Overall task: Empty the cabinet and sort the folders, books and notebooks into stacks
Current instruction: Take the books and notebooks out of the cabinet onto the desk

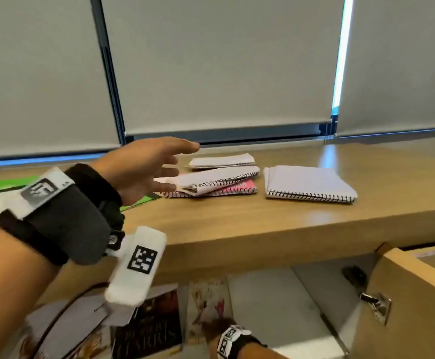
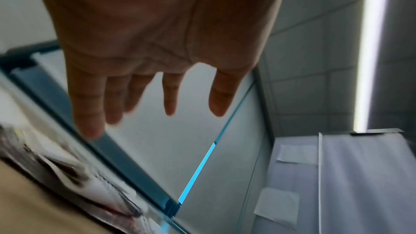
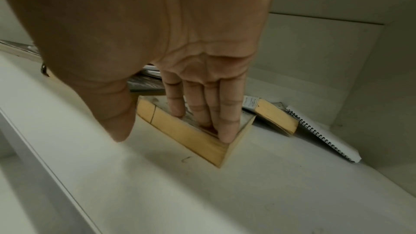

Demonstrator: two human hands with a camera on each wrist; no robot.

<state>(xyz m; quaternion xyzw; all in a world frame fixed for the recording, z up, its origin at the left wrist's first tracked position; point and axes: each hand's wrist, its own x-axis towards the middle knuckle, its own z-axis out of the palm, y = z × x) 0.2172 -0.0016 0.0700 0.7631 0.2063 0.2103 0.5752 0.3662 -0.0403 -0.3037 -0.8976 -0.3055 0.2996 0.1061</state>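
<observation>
My left hand [image 1: 177, 164] hovers open over the wooden counter [image 1: 237, 224], fingers spread beside a loose pile of spiral notebooks [image 1: 216, 181]; the left wrist view shows the left hand [image 2: 153, 118] holding nothing. A neater stack of white spiral notebooks [image 1: 307, 185] lies to the right. My right hand [image 1: 219, 325] reaches into the cabinet below. There its straight fingers [image 3: 225, 131] press on top of a yellow-edged paperback [image 3: 191, 136], thumb apart. Behind it lie another paperback [image 3: 274, 115] and a spiral notebook [image 3: 324, 134].
Green folders [image 1: 1, 187] lie at the counter's left end. A dark-covered book [image 1: 154, 330] and a pale-covered one [image 1: 206, 301] sit on the white cabinet shelf [image 3: 270, 193]. The cabinet door [image 1: 418, 294] stands open at right. Closed window blinds back the counter.
</observation>
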